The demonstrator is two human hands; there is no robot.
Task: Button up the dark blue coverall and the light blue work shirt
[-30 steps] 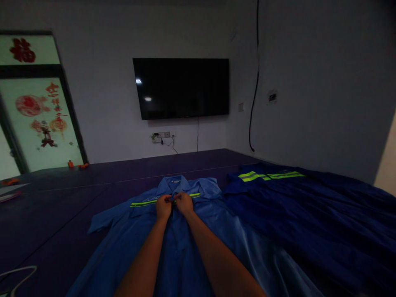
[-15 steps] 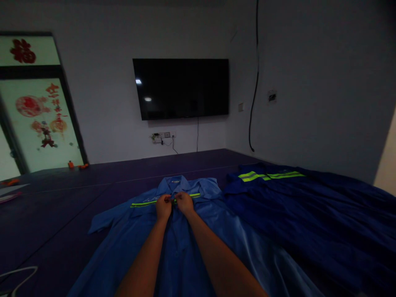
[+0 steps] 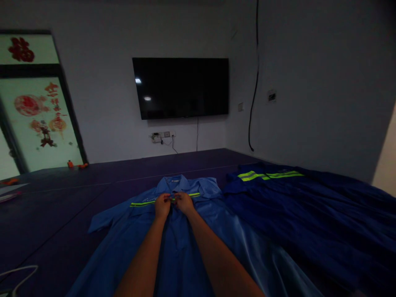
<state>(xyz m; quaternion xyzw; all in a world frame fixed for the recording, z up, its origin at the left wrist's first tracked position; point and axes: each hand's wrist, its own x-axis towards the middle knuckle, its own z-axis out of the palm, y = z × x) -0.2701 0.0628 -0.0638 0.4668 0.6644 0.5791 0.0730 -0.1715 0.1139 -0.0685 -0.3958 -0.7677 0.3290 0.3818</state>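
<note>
A light blue work shirt point(image 3: 123, 231) with a collar and a yellow-green reflective stripe lies spread out in front of me, collar away from me. Both my arms reach over it to the front opening just below the collar. My left hand point(image 3: 162, 205) pinches the shirt's front edge on the left of the opening. Close beside it, my right hand point(image 3: 184, 203) pinches the cloth on the other side. The fingertips almost meet at the stripe; whether a button sits between them is too small and dark to tell.
A dark blue garment point(image 3: 303, 210) with reflective stripes lies to the right, touching the shirt. Dark purple matting point(image 3: 71, 202) covers the surface beneath. A white cable point(image 3: 24, 270) curls at the lower left. Orange objects point(image 3: 76, 165) stand by the door; a television point(image 3: 182, 87) hangs ahead.
My hands stay at the shirt's front opening. The fingers have shifted slightly, with the left hand turned a little; the shirt lies as before.
</note>
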